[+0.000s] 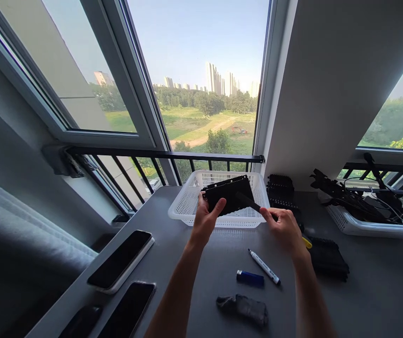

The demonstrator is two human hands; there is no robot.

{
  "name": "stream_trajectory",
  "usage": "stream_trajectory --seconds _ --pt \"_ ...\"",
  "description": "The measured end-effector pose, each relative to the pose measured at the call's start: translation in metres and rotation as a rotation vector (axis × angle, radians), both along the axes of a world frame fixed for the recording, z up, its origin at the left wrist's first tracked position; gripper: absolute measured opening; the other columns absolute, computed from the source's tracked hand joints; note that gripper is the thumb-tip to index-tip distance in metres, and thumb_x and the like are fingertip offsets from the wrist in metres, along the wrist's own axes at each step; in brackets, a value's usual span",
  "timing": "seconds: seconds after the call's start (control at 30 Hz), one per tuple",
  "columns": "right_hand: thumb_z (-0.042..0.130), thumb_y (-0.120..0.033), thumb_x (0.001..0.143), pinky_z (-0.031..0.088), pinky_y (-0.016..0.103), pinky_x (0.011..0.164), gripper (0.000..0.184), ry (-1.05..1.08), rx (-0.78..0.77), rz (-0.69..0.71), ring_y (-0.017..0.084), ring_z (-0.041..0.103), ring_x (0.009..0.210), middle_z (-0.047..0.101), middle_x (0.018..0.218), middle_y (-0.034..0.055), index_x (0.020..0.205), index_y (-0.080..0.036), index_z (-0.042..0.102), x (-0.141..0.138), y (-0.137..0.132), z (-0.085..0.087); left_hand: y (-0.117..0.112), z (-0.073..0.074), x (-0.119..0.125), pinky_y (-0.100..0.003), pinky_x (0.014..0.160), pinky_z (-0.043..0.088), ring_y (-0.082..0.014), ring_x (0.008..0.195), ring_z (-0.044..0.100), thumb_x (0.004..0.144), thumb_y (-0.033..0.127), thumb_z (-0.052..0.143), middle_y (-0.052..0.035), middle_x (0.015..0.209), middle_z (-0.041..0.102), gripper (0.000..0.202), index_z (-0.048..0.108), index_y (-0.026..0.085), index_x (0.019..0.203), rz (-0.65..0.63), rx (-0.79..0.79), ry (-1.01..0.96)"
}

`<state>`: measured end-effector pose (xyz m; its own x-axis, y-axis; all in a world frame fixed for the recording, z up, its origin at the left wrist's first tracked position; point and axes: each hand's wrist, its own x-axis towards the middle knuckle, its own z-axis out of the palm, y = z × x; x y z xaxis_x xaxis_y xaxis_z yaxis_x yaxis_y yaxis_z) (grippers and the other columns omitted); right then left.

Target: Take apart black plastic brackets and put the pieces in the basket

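Observation:
My left hand [205, 218] grips a black rectangular panel [222, 195] with notched edges by its left end, thumb across the near face. The panel is tilted above a white plastic basket [177, 212]. My right hand [283, 227] is closed around a slim dark tool [251, 202], whose flat far end lies over the panel's face. Dark on dark, its exact kind and whether it touches the panel are hard to make out. Below the hands lie a white marker [264, 267], a blue lighter-like object [250, 278] and a crumpled dark cloth [243, 310].
Two phones [120, 260] [129, 310] and a dark object [81, 321] lie at left. At right are black toothed pieces [328, 258], a yellow item [307, 241] and a white basket [359, 228] heaped with black parts and cables. A railing [173, 154] borders the window.

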<state>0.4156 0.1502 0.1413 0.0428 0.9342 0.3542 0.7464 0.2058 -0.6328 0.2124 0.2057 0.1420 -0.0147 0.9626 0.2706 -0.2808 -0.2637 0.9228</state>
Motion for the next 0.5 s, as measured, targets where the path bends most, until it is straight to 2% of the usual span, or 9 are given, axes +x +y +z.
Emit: stream_trajectory --seconds 0.1,0.23,0.5 --pt "0.037 -0.058 0.092 0.033 0.026 0.059 0.056 -0.002 0.013 -0.025 0.018 0.057 0.062 0.065 0.064 0.0044 0.066 -0.020 0.069 0.0067 -0.0002 -0.0007 0.0033 -0.0022 -0.0030 -0.040 0.098 0.046 -0.0253 0.107 0.062 0.070 0.040 0.075 -0.0064 0.105 0.068 0.046 0.052 0.019 0.105 0.005 0.006 0.000" --pt "0.037 -0.060 0.091 0.032 0.027 0.057 0.057 -0.026 -0.004 -0.019 0.018 0.056 0.059 0.063 0.061 0.0037 0.063 -0.021 0.068 0.0091 0.0012 -0.0030 0.0030 -0.0022 -0.0039 -0.042 0.093 0.049 -0.0258 0.100 0.064 0.068 0.039 0.077 -0.0056 0.097 0.069 0.047 0.052 0.019 0.103 0.010 -0.013 0.046" --pt "0.037 -0.058 0.091 0.027 0.027 0.053 0.056 -0.022 -0.011 -0.005 0.018 0.053 0.056 0.061 0.059 0.0030 0.060 -0.021 0.064 0.0113 -0.0012 0.0008 0.0006 0.0038 -0.0057 -0.041 0.092 0.050 -0.0266 0.101 0.064 0.068 0.039 0.077 -0.0069 0.099 0.069 0.049 0.053 0.018 0.105 0.017 -0.012 0.044"
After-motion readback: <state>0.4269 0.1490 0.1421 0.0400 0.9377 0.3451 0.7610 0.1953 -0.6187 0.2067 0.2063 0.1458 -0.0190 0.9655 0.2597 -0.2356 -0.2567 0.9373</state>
